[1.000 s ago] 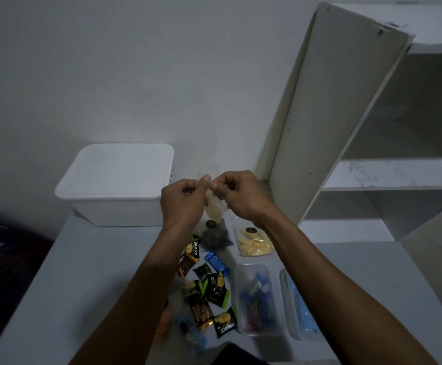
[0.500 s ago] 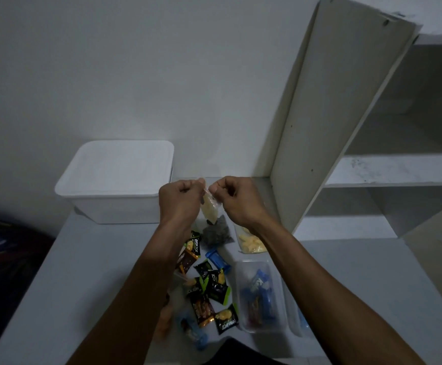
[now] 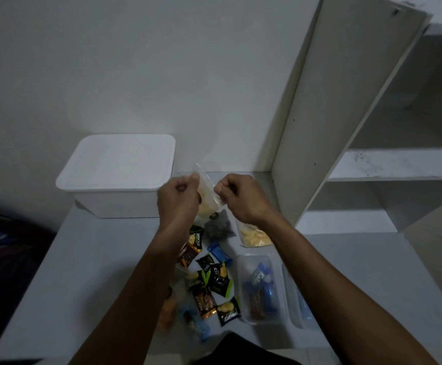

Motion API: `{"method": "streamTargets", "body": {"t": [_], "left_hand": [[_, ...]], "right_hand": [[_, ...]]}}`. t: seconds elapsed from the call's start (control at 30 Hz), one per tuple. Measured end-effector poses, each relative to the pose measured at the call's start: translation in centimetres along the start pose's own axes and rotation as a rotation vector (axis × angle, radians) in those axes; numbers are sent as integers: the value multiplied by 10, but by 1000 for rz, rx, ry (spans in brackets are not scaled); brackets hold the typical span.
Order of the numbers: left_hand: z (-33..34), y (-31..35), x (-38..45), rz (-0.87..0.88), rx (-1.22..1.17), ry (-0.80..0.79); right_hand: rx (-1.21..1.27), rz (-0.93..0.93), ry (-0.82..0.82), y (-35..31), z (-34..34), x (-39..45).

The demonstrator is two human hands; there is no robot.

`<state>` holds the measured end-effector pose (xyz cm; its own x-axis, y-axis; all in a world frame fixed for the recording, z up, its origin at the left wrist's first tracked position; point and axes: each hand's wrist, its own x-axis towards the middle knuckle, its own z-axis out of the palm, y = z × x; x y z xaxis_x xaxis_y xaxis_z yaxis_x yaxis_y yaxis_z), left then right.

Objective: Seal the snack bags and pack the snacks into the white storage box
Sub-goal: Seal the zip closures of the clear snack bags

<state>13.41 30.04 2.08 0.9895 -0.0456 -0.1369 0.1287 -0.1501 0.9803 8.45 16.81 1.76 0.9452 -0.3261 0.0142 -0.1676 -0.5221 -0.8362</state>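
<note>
Above the table, both hands hold a small clear snack bag (image 3: 207, 192) with yellow pieces inside. My left hand (image 3: 179, 197) pinches its upper left edge and my right hand (image 3: 242, 197) pinches its right edge. The white storage box (image 3: 117, 177), lid on, stands at the back left, just left of my left hand. Below the hands lie a clear bag of dark snacks (image 3: 218, 227) and a clear bag of yellow snacks (image 3: 254, 237). Several small wrapped snacks (image 3: 209, 280) are scattered on the table between my forearms.
Two clear plastic tubs (image 3: 260, 288) with blue-wrapped snacks sit at the right front. A white shelf unit (image 3: 372, 164) with an open door panel stands at the back right. A dark object (image 3: 230, 346) lies at the table's near edge.
The hands have drawn a little apart along the top of the bag, and the bag has tilted, its top corner now sticking up above my left thumb.
</note>
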Motion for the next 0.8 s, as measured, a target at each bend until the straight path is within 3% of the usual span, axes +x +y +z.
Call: {"method": "streamTargets", "body": {"t": [0.17, 0.3, 0.53, 0.67, 0.8], "left_hand": [[-27, -9, 22, 198, 84, -280], [-36, -16, 26, 194, 4, -329], [-51, -29, 27, -14, -180, -265], [-49, -37, 29, -29, -188, -263], [-41, -46, 37, -13, -168, -215]], "right_hand": [[-182, -98, -189, -13, -33, 1], [-171, -94, -232, -22, -38, -4], [115, 16, 84, 5, -1, -32], [277, 60, 290, 17, 30, -35], [272, 75, 352, 25, 37, -27]]}}
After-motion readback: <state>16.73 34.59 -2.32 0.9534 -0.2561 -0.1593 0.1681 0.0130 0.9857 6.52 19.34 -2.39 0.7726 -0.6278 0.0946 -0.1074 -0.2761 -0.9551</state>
